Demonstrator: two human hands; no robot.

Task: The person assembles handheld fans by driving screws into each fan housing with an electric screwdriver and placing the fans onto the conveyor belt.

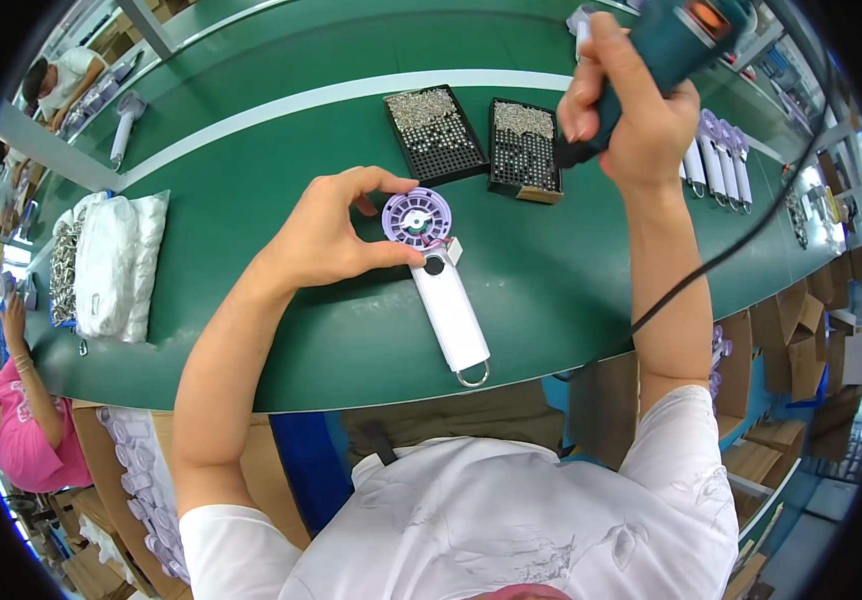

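A handheld fan (455, 318) with a white handle and an open purple round head lies on the green table, its metal loop toward me. My left hand (336, 225) grips the fan's head between thumb and fingers. Thin red wires and a small white piece show beside the head. Raised at the upper right, my right hand (644, 125) is wrapped round a dark teal electric screwdriver (673, 50), whose black cable runs down past my forearm. The screwdriver's nose is over the right one of two black screw trays (524, 150). The other screw tray (435, 132) sits left of it.
On the table's left lie white plastic bags (121, 265) beside a blue bin of metal clips. Several finished-looking fans (721, 165) stand in a row at the right. Another fan (127, 128) lies at the far left. A person in pink (31, 430) works at the left edge. Cardboard boxes (801, 330) stand at right.
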